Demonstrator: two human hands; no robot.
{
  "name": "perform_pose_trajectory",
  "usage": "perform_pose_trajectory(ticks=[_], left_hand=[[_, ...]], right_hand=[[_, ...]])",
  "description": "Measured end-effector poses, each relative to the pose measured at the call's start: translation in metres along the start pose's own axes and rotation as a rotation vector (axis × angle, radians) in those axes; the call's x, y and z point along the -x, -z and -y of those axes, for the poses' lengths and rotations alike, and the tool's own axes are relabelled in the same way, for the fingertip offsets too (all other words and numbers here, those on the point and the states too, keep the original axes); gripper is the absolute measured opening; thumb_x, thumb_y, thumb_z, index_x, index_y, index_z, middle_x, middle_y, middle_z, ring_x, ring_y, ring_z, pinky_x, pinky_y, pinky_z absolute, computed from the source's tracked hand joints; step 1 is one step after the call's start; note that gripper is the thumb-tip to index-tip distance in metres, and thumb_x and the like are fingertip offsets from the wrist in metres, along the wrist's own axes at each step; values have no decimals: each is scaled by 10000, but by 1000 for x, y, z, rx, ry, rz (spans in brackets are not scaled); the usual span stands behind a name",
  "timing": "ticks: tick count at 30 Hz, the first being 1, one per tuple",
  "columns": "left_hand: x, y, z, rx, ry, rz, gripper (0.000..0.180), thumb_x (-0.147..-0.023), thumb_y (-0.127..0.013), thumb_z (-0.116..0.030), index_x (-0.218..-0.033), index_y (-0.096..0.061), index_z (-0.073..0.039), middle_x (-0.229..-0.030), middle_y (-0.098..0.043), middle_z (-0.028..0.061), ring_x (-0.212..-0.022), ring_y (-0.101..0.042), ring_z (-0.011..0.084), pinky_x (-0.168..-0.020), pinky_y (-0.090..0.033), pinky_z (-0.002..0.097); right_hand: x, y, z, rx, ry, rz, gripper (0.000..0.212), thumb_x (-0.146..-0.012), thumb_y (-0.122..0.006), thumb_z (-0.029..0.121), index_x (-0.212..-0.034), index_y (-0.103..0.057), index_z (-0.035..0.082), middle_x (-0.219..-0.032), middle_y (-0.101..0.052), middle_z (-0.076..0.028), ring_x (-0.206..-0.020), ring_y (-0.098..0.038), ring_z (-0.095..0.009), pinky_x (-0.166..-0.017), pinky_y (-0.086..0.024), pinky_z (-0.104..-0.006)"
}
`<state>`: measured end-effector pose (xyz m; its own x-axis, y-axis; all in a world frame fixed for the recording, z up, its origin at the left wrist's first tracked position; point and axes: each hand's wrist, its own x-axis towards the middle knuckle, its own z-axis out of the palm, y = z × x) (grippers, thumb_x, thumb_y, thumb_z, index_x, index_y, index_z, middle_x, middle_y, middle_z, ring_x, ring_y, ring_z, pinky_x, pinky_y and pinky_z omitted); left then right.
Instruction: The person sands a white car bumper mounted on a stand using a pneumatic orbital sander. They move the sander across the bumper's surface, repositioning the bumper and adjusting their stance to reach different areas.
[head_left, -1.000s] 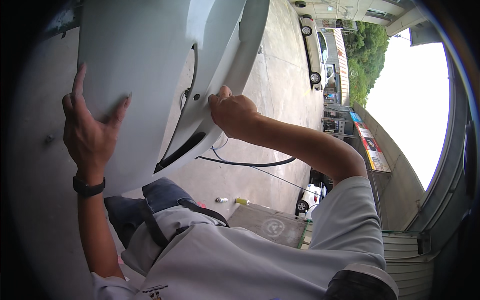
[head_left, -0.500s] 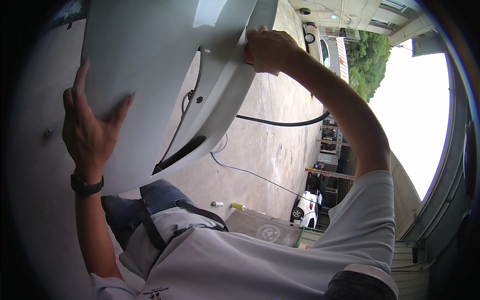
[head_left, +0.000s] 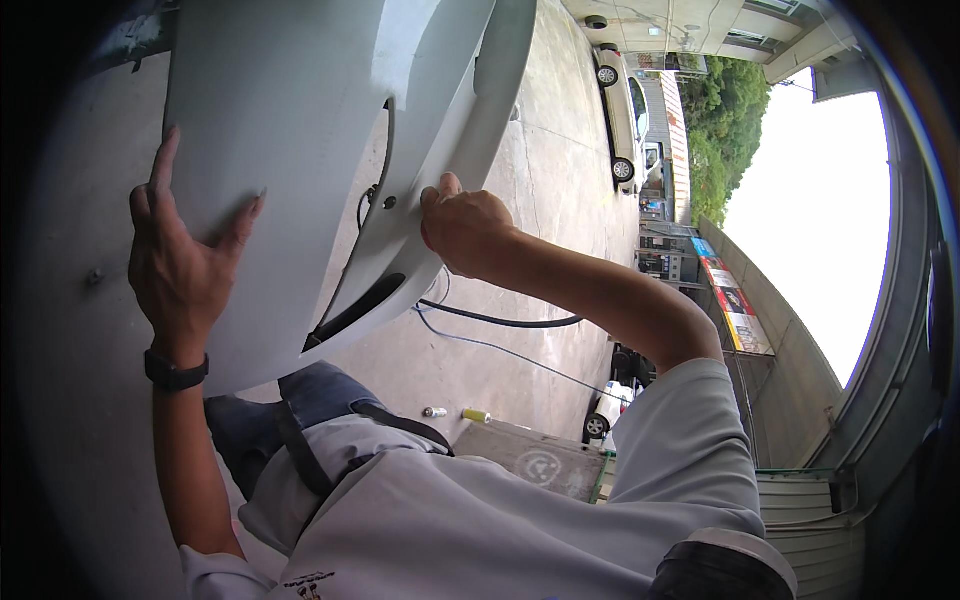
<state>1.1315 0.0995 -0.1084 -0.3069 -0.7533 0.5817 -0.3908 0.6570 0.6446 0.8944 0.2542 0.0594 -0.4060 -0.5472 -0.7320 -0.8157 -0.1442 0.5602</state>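
Observation:
A large grey-white car bumper (head_left: pixel 290 150) fills the left and middle, with long openings in it and a glossy light patch near the top. My left hand (head_left: pixel 185 250) rests on its smooth face, fingers spread, holding nothing; a dark watch (head_left: pixel 175 371) is on that wrist. On the other side, my right hand (head_left: pixel 468 228) presses against the bumper's right edge strip with its fingers bent closed. Whatever lies under those fingers is mostly hidden; only a reddish trace shows by the knuckles. A round dark hole (head_left: pixel 390 203) sits just left of this hand.
A black hose (head_left: pixel 500 318) and a thin blue hose (head_left: pixel 500 352) run over the concrete floor below my right arm. A yellow-green roll (head_left: pixel 477 415) and a small can (head_left: pixel 434 411) lie near my legs. Parked white cars (head_left: pixel 622 125) stand farther right.
My right hand has slid along the bumper's edge from near the top down toward the middle, its elbow bending lower. My left hand stays on the bumper almost unmoved.

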Motion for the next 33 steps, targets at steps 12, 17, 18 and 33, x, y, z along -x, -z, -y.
perform_pose_trajectory(ticks=[12,17,18,33], left_hand=[[0,-1,0,-5,-19,-4,970,-923,-718,-721,-1660,-362,-202,-1318,-646,169,-1016,-718,278,-690,-637,354],[0,-2,0,13,-27,-23,967,-922,-724,-714,-1660,-363,-203,-1314,-642,168,-1035,-716,288,-701,-645,374],[0,-1,0,7,-24,-24,966,-923,-725,-712,-1660,-364,-203,-1301,-644,164,-1030,-717,288,-701,-645,375],[1,1,0,15,-24,-20,946,-917,-746,-697,-1641,-401,-195,-1174,-653,135,-924,-706,251,-605,-608,345]], right_hand=[[-27,59,-96,66,-167,-71,544,-887,-765,152,-1322,-568,-109,-1319,-650,-319,-1028,-781,-375,-851,-646,-414],[-39,84,-130,86,-240,-139,584,-844,-798,167,-1315,-583,-102,-1341,-634,-322,-1091,-768,-377,-873,-648,-433],[-37,83,-127,99,-274,-135,582,-842,-799,163,-1313,-584,-101,-1336,-634,-318,-1094,-766,-381,-875,-648,-437],[3,-43,47,-187,-93,-132,353,-924,-697,96,-1197,-552,-74,-1165,-609,-268,-793,-782,-315,-618,-629,-371]])
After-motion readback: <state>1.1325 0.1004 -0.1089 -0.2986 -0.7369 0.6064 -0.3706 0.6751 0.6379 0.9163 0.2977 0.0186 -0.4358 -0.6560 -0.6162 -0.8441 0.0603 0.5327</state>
